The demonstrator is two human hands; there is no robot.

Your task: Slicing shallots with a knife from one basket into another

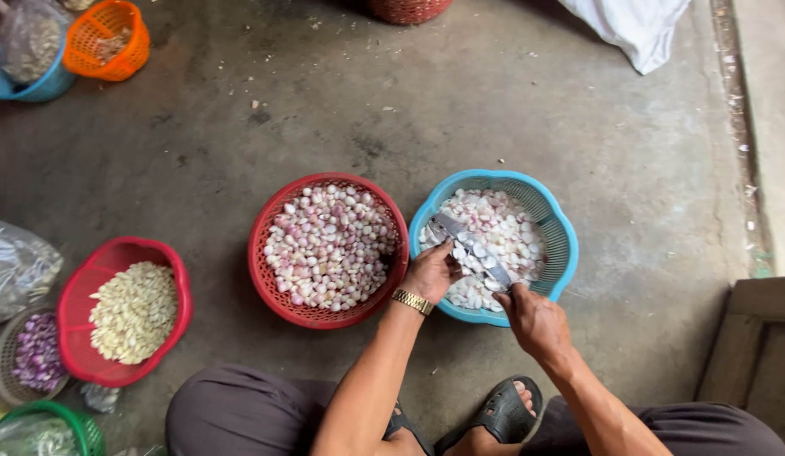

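While the right hand [534, 319] is closed around the handle of a knife [470, 246] lying across the blue basket [564, 245] of sliced shallots, the left hand [432, 273] curls at the basket's near rim, fingers bent on something small I cannot make out. A red basket [266, 279] of peeled shallots sits just beside on the floor.

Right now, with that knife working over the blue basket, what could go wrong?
1. The left hand sits right beside the knife blade held by the right hand, so its fingers could get nicked.
2. Slicing happens over the blue basket, which sits on bare concrete floor; slices could spill onto grit.
3. The red basket of peeled shallots touches the left wrist area and might be nudged.
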